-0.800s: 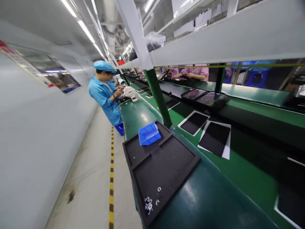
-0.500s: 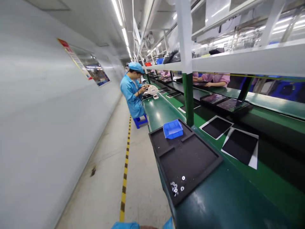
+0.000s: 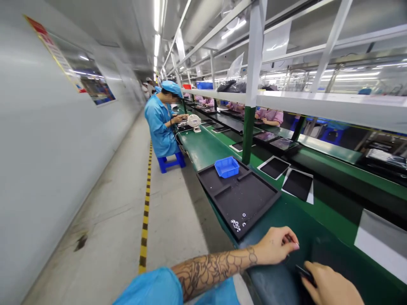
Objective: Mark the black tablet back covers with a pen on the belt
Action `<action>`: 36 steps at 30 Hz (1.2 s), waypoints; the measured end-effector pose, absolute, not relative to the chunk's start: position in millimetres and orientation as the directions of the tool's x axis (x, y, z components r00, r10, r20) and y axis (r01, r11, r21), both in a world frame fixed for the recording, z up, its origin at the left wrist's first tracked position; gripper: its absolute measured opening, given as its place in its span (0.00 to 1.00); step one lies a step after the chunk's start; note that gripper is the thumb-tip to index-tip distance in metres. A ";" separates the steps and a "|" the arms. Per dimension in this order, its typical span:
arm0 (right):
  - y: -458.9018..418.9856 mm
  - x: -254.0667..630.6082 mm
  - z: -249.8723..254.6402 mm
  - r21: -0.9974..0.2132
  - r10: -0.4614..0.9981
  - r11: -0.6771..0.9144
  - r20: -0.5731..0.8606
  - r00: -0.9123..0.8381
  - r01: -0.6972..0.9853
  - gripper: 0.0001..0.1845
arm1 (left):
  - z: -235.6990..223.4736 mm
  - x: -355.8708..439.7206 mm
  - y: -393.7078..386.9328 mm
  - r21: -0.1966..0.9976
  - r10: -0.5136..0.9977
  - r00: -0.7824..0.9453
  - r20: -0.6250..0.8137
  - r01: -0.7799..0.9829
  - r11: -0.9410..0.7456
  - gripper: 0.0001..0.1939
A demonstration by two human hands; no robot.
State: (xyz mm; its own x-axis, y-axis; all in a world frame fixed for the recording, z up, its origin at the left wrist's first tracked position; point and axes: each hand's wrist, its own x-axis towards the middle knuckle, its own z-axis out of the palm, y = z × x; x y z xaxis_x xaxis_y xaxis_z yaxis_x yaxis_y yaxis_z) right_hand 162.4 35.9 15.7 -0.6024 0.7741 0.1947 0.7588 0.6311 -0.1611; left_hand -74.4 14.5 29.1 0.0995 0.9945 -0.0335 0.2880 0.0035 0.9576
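Compared with the earlier pictures, two hands are now come into view. The left hand (image 3: 290, 245), with its tattooed forearm (image 3: 219, 269), is over the bench (image 3: 270, 275), near the close corner of the black tray (image 3: 251, 195). The right hand (image 3: 333, 286) is further right from the tray and holds a dark object (image 3: 305, 274). The blue sleeve (image 3: 155, 288), before only at the bottom edge, shows now more, below the tray.

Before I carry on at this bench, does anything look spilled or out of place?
Possibly: small pale rings lie loose in the near corner of the black tray, outside the blue bin.
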 end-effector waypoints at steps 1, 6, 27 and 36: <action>43.2 161.1 13.5 -0.233 0.781 0.623 0.126 -0.612 0.747 0.13 | 31.9 -78.6 21.9 0.941 0.991 0.129 -0.043 0.339 -0.003 0.08; 86.9 189.7 6.5 -0.340 0.898 0.441 0.168 -0.407 0.831 0.26 | 30.1 -73.2 54.2 0.897 0.951 0.283 -0.125 0.442 -0.014 0.06; 86.6 230.3 -51.8 0.101 0.730 0.553 0.421 -0.539 0.827 0.24 | 37.9 -42.2 137.9 0.734 0.818 0.493 -0.295 0.666 -0.137 0.06; 91.9 222.5 -60.4 -0.077 0.767 0.507 0.495 -0.409 0.858 0.16 | 39.6 -41.7 146.2 0.716 0.742 0.558 -0.371 0.681 -0.153 0.06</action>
